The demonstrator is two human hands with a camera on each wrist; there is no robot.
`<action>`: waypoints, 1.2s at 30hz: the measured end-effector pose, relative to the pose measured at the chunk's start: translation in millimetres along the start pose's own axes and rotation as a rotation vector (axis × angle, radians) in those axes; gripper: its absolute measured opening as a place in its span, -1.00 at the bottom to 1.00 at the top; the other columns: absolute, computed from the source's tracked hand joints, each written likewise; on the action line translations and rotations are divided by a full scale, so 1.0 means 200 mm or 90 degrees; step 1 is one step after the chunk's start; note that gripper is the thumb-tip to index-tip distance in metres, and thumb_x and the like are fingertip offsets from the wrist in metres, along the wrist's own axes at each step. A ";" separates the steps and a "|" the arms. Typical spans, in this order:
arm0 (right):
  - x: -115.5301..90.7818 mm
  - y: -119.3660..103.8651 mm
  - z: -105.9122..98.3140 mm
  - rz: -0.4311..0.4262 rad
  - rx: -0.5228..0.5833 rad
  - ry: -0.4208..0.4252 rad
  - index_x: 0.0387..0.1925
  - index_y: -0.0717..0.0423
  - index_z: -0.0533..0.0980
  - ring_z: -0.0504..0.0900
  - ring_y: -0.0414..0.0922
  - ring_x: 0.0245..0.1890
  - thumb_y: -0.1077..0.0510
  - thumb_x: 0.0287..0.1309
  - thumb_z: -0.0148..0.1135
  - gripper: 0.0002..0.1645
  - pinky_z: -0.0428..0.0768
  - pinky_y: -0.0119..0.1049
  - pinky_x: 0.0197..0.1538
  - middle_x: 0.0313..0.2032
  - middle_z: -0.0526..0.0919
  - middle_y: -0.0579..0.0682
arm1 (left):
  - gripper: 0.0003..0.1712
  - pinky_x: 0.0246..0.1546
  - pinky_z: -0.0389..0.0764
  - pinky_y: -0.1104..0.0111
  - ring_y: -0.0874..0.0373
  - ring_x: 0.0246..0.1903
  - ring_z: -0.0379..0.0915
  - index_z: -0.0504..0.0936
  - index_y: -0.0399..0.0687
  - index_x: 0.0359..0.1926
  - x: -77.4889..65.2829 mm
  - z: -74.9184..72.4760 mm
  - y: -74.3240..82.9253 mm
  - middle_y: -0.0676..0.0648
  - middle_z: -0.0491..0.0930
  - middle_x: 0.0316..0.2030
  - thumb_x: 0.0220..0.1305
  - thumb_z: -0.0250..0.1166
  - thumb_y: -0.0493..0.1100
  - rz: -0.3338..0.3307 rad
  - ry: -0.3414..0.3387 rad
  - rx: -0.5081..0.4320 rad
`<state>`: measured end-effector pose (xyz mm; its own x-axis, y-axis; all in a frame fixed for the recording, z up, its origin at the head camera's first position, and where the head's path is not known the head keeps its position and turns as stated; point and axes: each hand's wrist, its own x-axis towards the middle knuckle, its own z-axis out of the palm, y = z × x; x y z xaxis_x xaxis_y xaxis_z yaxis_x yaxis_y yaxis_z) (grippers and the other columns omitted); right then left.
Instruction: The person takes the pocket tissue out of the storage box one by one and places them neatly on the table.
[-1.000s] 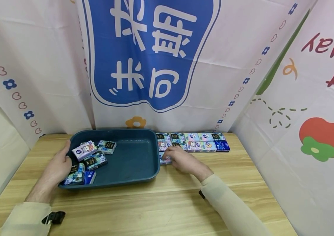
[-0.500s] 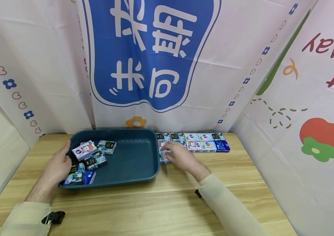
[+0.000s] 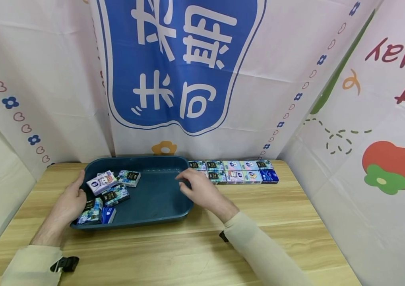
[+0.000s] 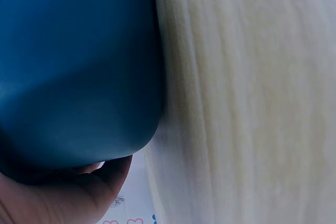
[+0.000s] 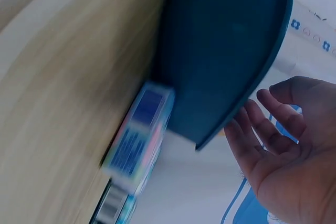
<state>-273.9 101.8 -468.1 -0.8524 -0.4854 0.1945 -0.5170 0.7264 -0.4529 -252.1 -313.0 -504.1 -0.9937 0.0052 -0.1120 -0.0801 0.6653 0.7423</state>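
Note:
A dark teal plastic tray lies on the table, with several small tissue packs heaped in its left half. My left hand grips the tray's left rim; the left wrist view shows the fingers close against the tray's outer wall. Over the tray's right rim hovers my right hand, holding nothing, its fingers loosely bent in the right wrist view. Right of the tray, two rows of tissue packs stand side by side. The right hand hides the rows' near left end, where a pack shows close to the tray.
The wood-grain table stretches out in front of the tray and to the right of the packs. A printed cloth hangs along the table's back edge. Another printed cloth closes off the right side.
My right hand has let go of the tissue pack at the near left end of the rows and moved left and up over the tray's rim. The left hand has stayed on the tray.

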 end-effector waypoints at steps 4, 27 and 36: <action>0.03 -0.08 0.05 -0.009 -0.008 -0.019 0.17 -0.11 0.64 0.67 -0.24 0.14 0.04 0.53 0.17 -0.70 0.73 -0.33 0.23 0.13 0.68 -0.19 | -0.25 0.53 -0.26 -0.52 -0.60 0.59 -0.53 -0.53 0.10 0.66 0.00 0.00 0.00 -0.47 -0.51 0.63 0.63 -0.42 -0.21 0.000 -0.006 -0.006; 0.18 -0.43 0.36 -0.061 0.027 -0.143 0.29 -0.10 0.61 0.68 -0.41 0.05 -0.07 0.53 0.17 -0.58 0.67 -0.58 0.11 0.19 0.73 -0.22 | -0.26 0.52 -0.20 -0.53 -0.63 0.58 -0.45 -0.49 0.08 0.66 0.01 0.00 0.00 -0.53 -0.44 0.62 0.63 -0.42 -0.21 -0.001 0.004 0.010; 0.22 -0.53 0.46 -0.059 0.038 -0.221 0.32 -0.20 0.60 0.67 -0.54 -0.02 -0.14 0.54 0.16 -0.56 0.64 -0.67 0.08 0.15 0.75 -0.33 | -0.26 0.51 -0.22 -0.54 -0.62 0.59 -0.48 -0.50 0.09 0.66 0.02 0.00 -0.01 -0.50 -0.46 0.63 0.62 -0.42 -0.21 -0.002 -0.002 0.005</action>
<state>-250.5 -40.9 -490.8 -0.7193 -0.6916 -0.0660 -0.5766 0.6472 -0.4986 -255.1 -314.5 -505.8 -0.9932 0.0056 -0.1160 -0.0823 0.6707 0.7371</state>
